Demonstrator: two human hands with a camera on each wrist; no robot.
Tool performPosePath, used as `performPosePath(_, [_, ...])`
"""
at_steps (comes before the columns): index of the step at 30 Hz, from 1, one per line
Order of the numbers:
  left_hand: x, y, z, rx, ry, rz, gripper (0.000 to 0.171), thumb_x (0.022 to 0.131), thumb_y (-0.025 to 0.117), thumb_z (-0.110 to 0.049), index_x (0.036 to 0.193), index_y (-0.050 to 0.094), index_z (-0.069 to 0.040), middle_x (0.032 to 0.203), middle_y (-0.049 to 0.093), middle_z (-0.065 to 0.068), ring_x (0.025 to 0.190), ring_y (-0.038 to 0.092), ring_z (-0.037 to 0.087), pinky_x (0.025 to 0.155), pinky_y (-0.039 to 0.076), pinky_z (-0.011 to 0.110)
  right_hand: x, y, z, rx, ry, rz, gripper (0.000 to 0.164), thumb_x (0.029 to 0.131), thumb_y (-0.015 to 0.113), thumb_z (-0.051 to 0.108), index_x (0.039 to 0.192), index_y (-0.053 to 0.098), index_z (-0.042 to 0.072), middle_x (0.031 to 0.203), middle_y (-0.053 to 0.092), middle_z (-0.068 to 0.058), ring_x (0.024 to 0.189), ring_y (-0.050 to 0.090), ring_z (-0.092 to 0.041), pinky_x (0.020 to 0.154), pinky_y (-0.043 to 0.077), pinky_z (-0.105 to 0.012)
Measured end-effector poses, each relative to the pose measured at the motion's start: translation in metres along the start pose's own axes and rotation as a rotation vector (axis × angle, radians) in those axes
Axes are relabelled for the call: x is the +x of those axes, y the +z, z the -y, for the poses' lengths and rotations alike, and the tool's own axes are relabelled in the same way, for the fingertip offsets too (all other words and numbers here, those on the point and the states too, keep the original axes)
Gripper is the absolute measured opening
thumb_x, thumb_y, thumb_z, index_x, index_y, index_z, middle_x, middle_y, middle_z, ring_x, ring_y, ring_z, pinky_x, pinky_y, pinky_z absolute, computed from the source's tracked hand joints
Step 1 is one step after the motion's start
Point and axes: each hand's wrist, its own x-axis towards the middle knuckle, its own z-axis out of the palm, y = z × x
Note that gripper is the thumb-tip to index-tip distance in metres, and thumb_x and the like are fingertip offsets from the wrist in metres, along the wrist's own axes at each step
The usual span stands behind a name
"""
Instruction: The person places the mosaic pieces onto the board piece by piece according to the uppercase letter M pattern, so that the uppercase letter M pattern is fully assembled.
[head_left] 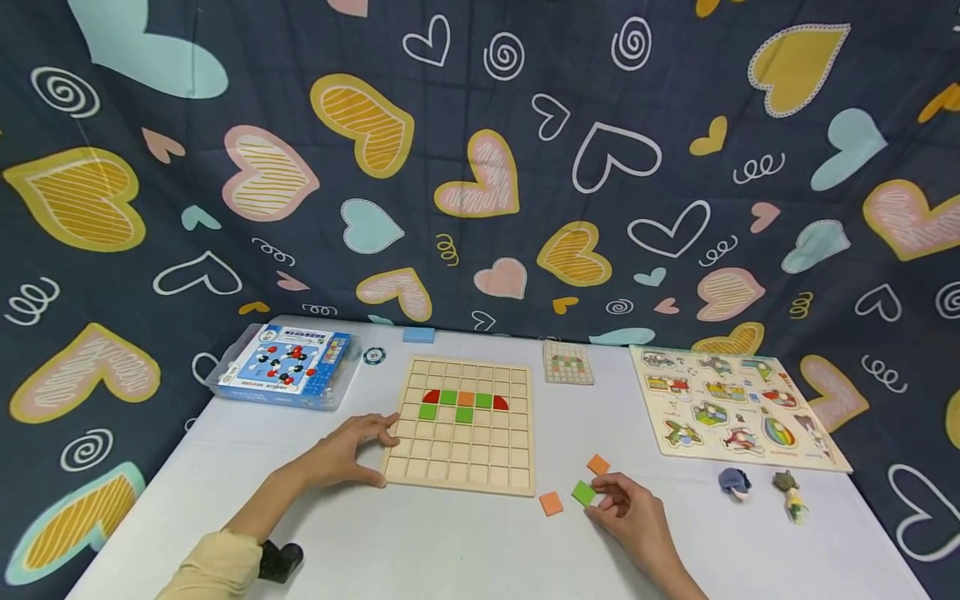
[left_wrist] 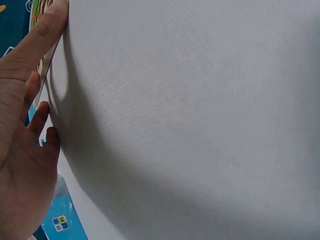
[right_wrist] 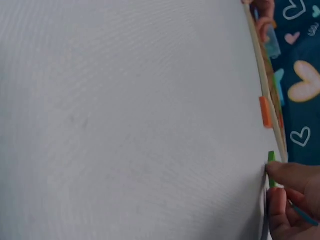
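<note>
A wooden grid board [head_left: 457, 474] lies on the table, bearing red rounded pieces [head_left: 500, 402], several green tiles [head_left: 464, 414] and an orange tile [head_left: 467, 399]. My left hand [head_left: 351, 450] rests at the board's left edge, thumb by the near corner and fingers spread further up. My right hand [head_left: 632, 515], right of the board, pinches a green square tile [head_left: 582, 493] between thumb and fingers; the right wrist view shows that tile [right_wrist: 271, 156] edge-on. Two loose orange tiles [head_left: 551, 503] lie close to it, one toward the board and one behind.
A small pattern card [head_left: 567, 362] lies behind the board. On the right are a vehicle puzzle board [head_left: 720, 450] and two small figures [head_left: 734, 483]. At the back left stand a blue box [head_left: 285, 367], a round chip [head_left: 374, 356] and a light blue block [head_left: 418, 335]. Heart-patterned cloth hangs behind.
</note>
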Motion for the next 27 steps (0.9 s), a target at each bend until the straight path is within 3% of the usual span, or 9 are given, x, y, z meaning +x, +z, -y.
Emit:
performPosePath(8, [0.000, -0.001, -0.001, -0.010, 0.008, 0.002, 0.041, 0.068, 0.085, -0.033, 0.102, 0.065, -0.022, 0.149, 0.040, 0.010, 0.135, 0.029, 0.043, 0.105, 0.025, 0.066, 0.000, 0.007, -0.004, -0.026, -0.053, -0.073, 0.029, 0.069, 0.079, -0.008, 0.094, 0.068, 0.000, 0.083, 0.070, -0.005, 0.062, 0.056, -0.002, 0.053, 0.050, -0.017])
performPosePath(16, [-0.001, 0.001, 0.001, -0.004, 0.017, -0.006, 0.041, 0.067, 0.085, -0.035, 0.100, 0.065, -0.023, 0.150, 0.039, 0.011, 0.135, 0.029, 0.043, 0.104, 0.025, 0.067, 0.003, 0.015, -0.007, -0.036, -0.036, -0.107, 0.030, 0.068, 0.079, -0.007, 0.095, 0.069, 0.001, 0.082, 0.070, -0.003, 0.063, 0.058, -0.002, 0.057, 0.052, -0.017])
performPosePath(21, [0.000, 0.001, 0.002, -0.004, 0.016, -0.007, 0.042, 0.066, 0.085, -0.035, 0.101, 0.066, -0.023, 0.150, 0.040, 0.010, 0.135, 0.029, 0.043, 0.105, 0.025, 0.067, 0.004, 0.014, -0.005, 0.017, -0.042, -0.093, 0.029, 0.071, 0.075, -0.010, 0.097, 0.070, -0.001, 0.086, 0.072, -0.007, 0.068, 0.063, -0.004, 0.060, 0.054, -0.018])
performPosePath(27, [0.001, 0.001, 0.002, 0.002, 0.009, -0.008, 0.041, 0.066, 0.085, -0.035, 0.100, 0.065, -0.023, 0.149, 0.040, 0.010, 0.135, 0.030, 0.043, 0.104, 0.026, 0.067, 0.012, 0.012, 0.000, 0.157, -0.054, -0.057, 0.028, 0.074, 0.074, -0.010, 0.101, 0.069, -0.004, 0.098, 0.071, -0.016, 0.079, 0.070, -0.016, 0.070, 0.056, -0.020])
